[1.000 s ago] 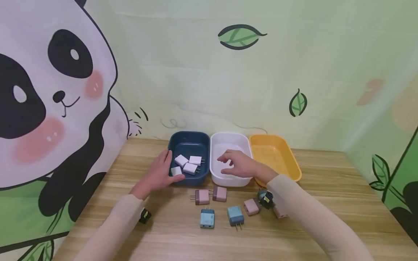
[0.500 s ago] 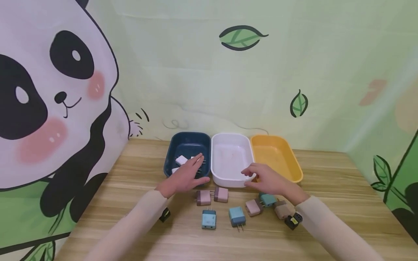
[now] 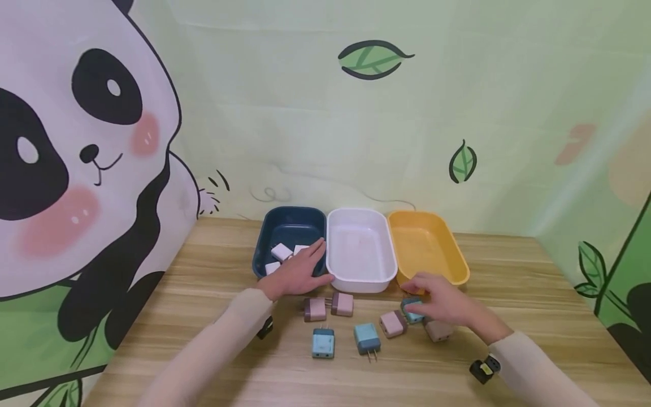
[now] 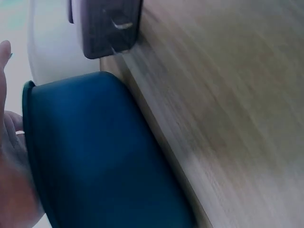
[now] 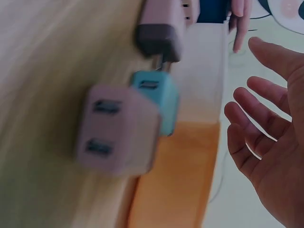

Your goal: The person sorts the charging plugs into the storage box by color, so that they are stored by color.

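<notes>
navy bin [image 3: 294, 217] | white bin [image 3: 361, 249] | yellow bin [image 3: 429, 243] | white adapters [image 3: 281, 252] | two-tone blue adapters [image 3: 367, 337] | pink-and-plum adapters [image 3: 343, 304]

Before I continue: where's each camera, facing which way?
Head: on head, facing forward and down at white rounded plastic tray; left hand, right hand, sleeves show.
Left wrist: on it, facing blue rounded plastic tray; left hand shows.
Right wrist: on it, facing boxy teal plastic charger; right hand, left fingers show.
Head and right wrist share white tray.
</notes>
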The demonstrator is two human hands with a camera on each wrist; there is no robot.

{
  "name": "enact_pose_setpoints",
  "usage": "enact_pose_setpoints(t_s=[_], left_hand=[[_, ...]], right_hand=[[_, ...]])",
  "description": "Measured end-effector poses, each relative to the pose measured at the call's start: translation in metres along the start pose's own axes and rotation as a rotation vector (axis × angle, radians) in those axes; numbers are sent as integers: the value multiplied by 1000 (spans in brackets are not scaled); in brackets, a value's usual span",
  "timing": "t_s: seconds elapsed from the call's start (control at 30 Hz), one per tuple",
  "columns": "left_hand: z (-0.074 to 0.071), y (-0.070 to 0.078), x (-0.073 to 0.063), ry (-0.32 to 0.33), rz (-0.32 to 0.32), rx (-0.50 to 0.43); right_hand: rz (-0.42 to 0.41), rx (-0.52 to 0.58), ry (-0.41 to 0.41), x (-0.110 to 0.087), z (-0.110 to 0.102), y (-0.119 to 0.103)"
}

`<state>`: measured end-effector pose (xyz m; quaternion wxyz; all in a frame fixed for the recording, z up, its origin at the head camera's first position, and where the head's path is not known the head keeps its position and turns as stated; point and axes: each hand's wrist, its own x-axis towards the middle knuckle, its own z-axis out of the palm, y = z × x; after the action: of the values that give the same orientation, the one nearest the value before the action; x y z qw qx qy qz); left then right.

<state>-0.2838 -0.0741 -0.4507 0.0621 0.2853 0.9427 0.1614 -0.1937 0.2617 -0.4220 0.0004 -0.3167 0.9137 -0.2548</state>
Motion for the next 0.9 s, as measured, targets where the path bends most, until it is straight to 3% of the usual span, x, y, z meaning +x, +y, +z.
enact_pose_setpoints(t_s=[0.17,0.4,0.9], left_hand=[[2,-1,4,-41,-32,1],[4,3,8,-58,-7,8],[4,5,11,-91,-46,22]], right_hand=[[45,-1,-21,-16,2,8],[96,-79,-37,-29,4,21],[112,-160,-122,-20,14,27]])
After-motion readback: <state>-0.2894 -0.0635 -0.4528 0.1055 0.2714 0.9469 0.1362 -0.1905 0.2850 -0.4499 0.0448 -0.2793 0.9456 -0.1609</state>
